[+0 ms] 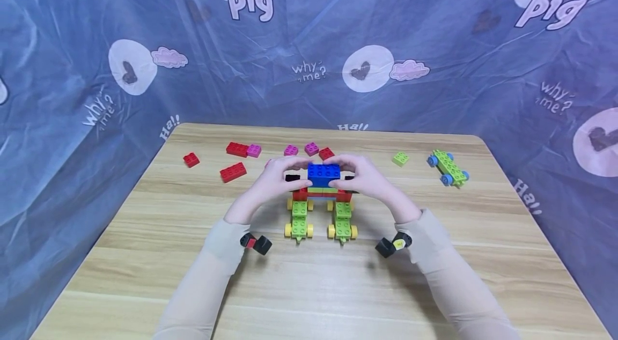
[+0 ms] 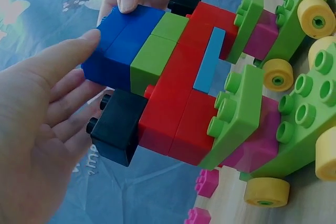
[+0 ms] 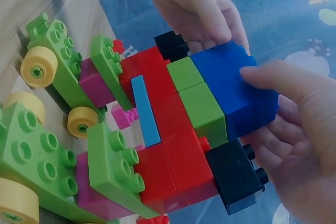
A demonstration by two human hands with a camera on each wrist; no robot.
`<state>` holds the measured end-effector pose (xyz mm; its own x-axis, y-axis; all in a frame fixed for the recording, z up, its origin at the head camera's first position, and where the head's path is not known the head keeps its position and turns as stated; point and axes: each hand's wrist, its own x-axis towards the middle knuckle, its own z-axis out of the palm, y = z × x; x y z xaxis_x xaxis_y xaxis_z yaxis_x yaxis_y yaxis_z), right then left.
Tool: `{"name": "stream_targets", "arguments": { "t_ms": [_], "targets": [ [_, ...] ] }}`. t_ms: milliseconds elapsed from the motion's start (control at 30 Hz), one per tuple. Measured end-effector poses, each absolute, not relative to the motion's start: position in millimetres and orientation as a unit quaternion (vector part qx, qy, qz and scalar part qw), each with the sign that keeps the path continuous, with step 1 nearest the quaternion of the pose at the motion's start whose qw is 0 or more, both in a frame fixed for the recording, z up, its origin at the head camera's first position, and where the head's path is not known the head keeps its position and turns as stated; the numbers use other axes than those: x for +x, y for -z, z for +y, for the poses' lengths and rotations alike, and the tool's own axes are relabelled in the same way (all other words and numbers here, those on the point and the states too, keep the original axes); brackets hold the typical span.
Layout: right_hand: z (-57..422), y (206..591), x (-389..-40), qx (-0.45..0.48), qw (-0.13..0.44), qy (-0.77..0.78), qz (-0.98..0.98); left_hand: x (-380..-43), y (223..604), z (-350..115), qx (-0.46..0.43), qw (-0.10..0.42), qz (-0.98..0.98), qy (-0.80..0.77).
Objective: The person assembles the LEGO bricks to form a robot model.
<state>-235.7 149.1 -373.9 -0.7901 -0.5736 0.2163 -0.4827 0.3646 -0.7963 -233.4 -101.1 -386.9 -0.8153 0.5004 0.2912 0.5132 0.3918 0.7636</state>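
A toy built of bricks stands on two green wheeled bases (image 1: 299, 220) with yellow wheels. At its top sit blue bricks (image 1: 323, 176), above green bricks (image 2: 152, 61) and a row of red bricks (image 2: 173, 98). Black bricks (image 2: 118, 129) stick up at either end of the red row. My left hand (image 1: 276, 178) grips the blue bricks from the left, thumb on the near face, fingers behind. From the other side my right hand (image 1: 365, 178) holds them the same way. Part of the far fingers is hidden by the bricks in both wrist views.
Loose red bricks (image 1: 233, 172) and pink bricks (image 1: 291, 150) lie toward the back of the wooden table (image 1: 145, 254). Back right are a small green brick (image 1: 401, 159) and a green wheeled base (image 1: 449, 168) with blue wheels. A patterned blue cloth (image 1: 309, 98) hangs behind.
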Motion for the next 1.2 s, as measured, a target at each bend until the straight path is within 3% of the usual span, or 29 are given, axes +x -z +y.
{"name": "stream_targets", "arguments": {
  "t_ms": [567,933,1200],
  "targets": [
    [143.3,378.1,-237.3,-0.301,0.045,0.473,0.827,-235.2,386.9,-135.9,-0.285,0.109,-0.838,0.452],
    [142.1,377.1,-234.0,-0.279,0.041,0.475,0.834,-251.7,402.0,-184.7,-0.211,0.123,-0.864,0.440],
    [142.1,376.9,-233.2,-0.276,0.046,0.480,0.831,-265.2,416.7,-215.1,-0.163,0.097,-0.885,0.425]
  ]
}}
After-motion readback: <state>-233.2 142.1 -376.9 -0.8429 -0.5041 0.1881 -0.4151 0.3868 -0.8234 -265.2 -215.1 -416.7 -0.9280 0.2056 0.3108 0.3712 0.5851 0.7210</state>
